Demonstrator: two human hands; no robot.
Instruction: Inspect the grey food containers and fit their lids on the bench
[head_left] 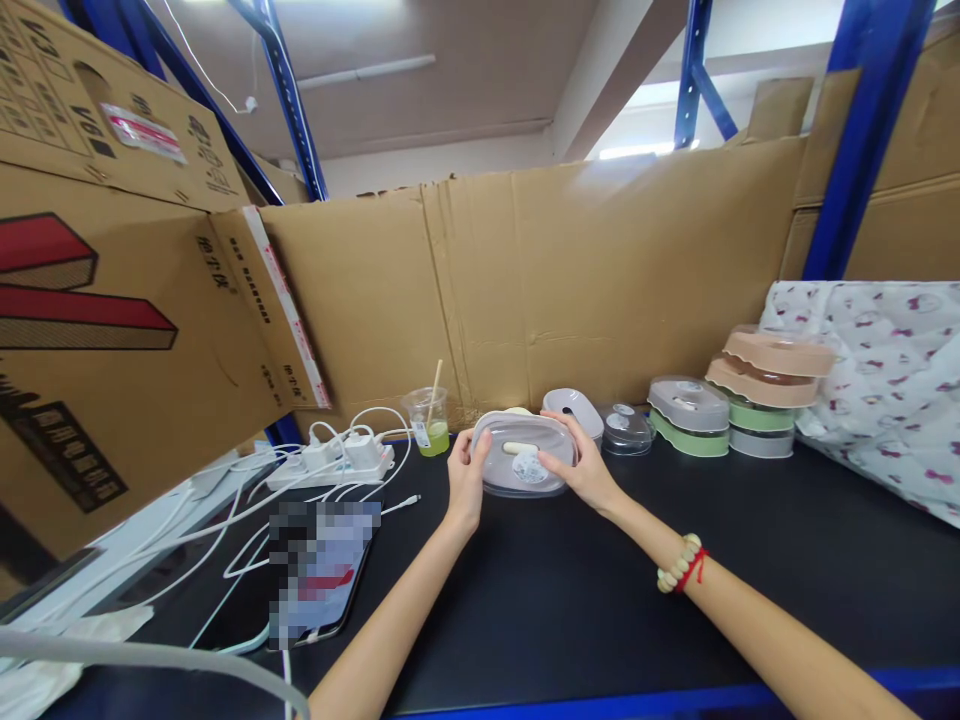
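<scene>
An oval grey box with a clear lid [499, 467], a pale handle-like piece and a round sticker, is held up over the black table. My left hand [466, 478] grips its left end, thumb on the front. Around the right end is my right hand [585, 468], its thumb beside the sticker. Behind the box stands a light grey oval container [571, 405] with a dark opening in its top. Right of that, clear lids [628, 430] lie stacked on the table. The undersides of both hands' grips are hidden behind the box.
Stacked grey and green boxes [688, 412] and a taller stack with orange ones [765, 385] stand right, near a patterned white bag [877, 390]. Left are a cup with green drink [429, 425], a power strip [337, 465] with tangled cables, and a tablet [322, 570]. Cardboard [600, 280] walls the back.
</scene>
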